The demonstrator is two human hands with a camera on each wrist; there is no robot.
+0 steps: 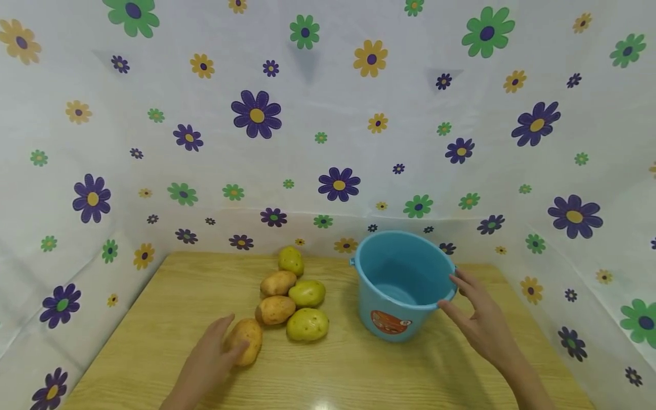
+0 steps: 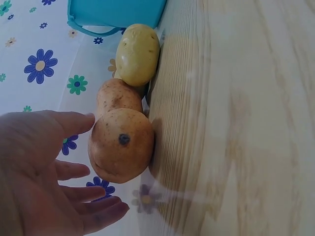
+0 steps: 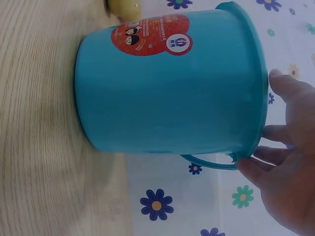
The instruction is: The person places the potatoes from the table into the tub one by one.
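Observation:
My left hand (image 1: pixel 207 356) is at the nearest brown potato (image 1: pixel 247 341), thumb on one side and fingers spread on the other. In the left wrist view its relaxed fingers (image 2: pixel 81 194) stand apart from that potato, the thumb tip right at its skin. Over on the right, a blue bucket (image 1: pixel 374 296) stands upright on the table, with a red label on its side. My right hand (image 1: pixel 482 324) is at the bucket's right rim, with thumb and fingertips right by the edge, loosely spread. The bucket's handle (image 3: pixel 209 163) hangs down its far side.
Several more potatoes lie in a cluster beyond my left hand, including a brown one (image 1: pixel 275 310) and a greenish-yellow one (image 1: pixel 307 324). The wooden table (image 1: pixel 318 376) meets a white flowered cloth (image 1: pixel 307 154) at the back and sides.

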